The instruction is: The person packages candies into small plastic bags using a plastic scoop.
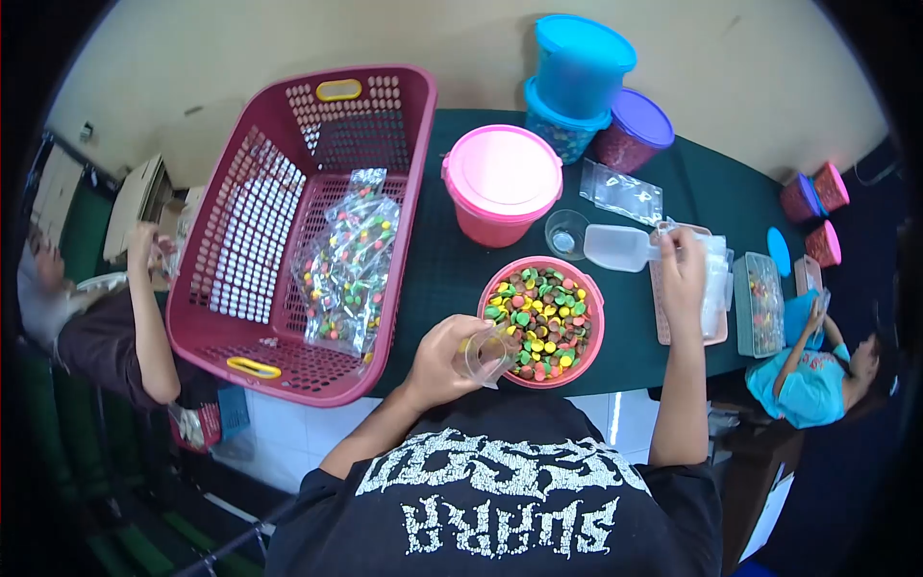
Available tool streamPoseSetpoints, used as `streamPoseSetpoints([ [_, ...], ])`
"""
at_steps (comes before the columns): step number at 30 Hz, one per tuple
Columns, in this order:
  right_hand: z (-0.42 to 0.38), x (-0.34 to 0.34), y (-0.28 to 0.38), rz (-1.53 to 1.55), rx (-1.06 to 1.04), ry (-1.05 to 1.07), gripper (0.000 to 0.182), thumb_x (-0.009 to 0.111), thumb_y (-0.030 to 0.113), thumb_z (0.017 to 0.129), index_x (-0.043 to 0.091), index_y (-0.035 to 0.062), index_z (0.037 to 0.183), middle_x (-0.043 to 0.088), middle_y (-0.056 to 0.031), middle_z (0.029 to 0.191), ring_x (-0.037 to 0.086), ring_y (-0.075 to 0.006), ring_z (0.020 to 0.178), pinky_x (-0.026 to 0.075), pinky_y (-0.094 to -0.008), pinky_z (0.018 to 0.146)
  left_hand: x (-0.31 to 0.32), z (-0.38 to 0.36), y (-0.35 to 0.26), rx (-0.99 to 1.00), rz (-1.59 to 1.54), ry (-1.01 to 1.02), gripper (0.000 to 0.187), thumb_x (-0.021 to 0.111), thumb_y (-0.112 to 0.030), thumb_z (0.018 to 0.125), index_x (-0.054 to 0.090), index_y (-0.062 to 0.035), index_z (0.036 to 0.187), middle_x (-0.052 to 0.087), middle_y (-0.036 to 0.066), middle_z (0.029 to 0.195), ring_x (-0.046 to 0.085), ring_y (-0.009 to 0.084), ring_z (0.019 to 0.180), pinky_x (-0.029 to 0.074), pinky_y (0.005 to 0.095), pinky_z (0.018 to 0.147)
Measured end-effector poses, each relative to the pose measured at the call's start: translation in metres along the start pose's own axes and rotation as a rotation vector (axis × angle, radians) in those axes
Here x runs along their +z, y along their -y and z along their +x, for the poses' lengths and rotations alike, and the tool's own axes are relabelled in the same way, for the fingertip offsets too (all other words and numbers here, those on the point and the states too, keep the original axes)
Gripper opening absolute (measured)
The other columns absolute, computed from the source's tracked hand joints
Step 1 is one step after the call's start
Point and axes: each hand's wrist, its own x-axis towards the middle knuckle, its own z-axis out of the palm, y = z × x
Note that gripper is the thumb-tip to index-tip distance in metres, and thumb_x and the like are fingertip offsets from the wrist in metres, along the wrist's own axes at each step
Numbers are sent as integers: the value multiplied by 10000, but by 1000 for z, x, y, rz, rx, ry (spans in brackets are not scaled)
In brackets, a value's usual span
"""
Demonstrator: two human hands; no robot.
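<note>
My left hand is closed around a clear plastic container, which looks like a cup, at the left rim of a pink tub. Red, green, yellow and brown round candies fill that tub. My right hand is closed at the handle end of a translucent white scoop, whose bowl points left. Below this hand lies a pink tray with clear plastic bags. Another clear cup stands on the table near the scoop.
A maroon laundry basket at left holds bags of candies. Behind the tub are a lidded pink bucket, stacked blue tubs and a purple-lidded tub. People sit at both sides, one in a turquoise shirt.
</note>
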Motion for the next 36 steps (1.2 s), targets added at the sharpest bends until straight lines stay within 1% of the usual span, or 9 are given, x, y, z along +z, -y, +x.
streamPoseSetpoints([
  [4,-22,61,-97,249,763,300,155,520,165,920,540,11,924,509,-89,754,466,-182,692,399,-326,654,-9,-6,-20,-224,-107,-160,563,719,-52,747,469,-20,1251,583,76,968,603,157,848,485,313,801],
  [6,-34,89,-144,208,715,329,148,518,152,911,543,8,936,529,-91,769,489,-188,706,409,-328,664,-13,-10,-29,-114,-46,-87,570,718,-68,741,470,-21,1252,588,79,967,594,157,854,475,309,810],
  [7,-38,99,-155,163,683,314,145,517,140,902,546,5,947,549,-94,785,512,-193,719,420,-329,674,-6,-11,-30,-209,-400,-230,566,719,-68,730,482,-28,1242,585,78,969,588,158,870,473,299,813],
  [10,-38,124,-173,112,512,357,151,491,97,879,559,1,974,612,-146,842,590,-262,803,447,-368,720,-12,-24,-44,-214,28,-255,559,726,-8,716,495,-13,1225,579,67,1004,560,125,886,472,287,804],
  [12,-30,138,-181,6,423,411,167,480,83,867,562,-1,986,624,-176,885,601,-307,856,452,-394,753,3,-36,-44,-375,-331,-484,562,727,-13,714,498,-22,1227,585,68,987,564,126,870,479,288,780],
  [16,-19,161,-190,-81,354,480,198,460,72,845,568,-1,994,633,-238,961,596,-408,945,448,-467,834,16,-51,-50,-256,12,-414,604,682,-2,750,397,-14,1282,550,120,1033,569,165,886,546,333,777],
  [22,-19,174,-200,-146,334,536,195,460,88,846,567,8,988,640,-232,973,605,-415,922,456,-472,835,43,-44,-77,-278,-67,-773,572,698,-33,727,454,-11,1244,597,77,949,588,148,857,473,279,803],
  [24,-18,177,-204,-145,332,553,198,457,89,846,565,9,991,641,-233,973,606,-413,929,456,-470,832,43,-49,-84,-309,278,-753,568,701,-39,726,460,-10,1239,598,82,964,584,149,862,470,284,815],
  [36,-32,142,-182,-194,307,459,243,570,203,860,564,17,1017,626,-196,990,589,-364,977,453,-439,823,21,-59,-68,-286,41,-565,618,718,-147,763,406,3,1275,564,130,1054,565,184,941,457,334,876],
])
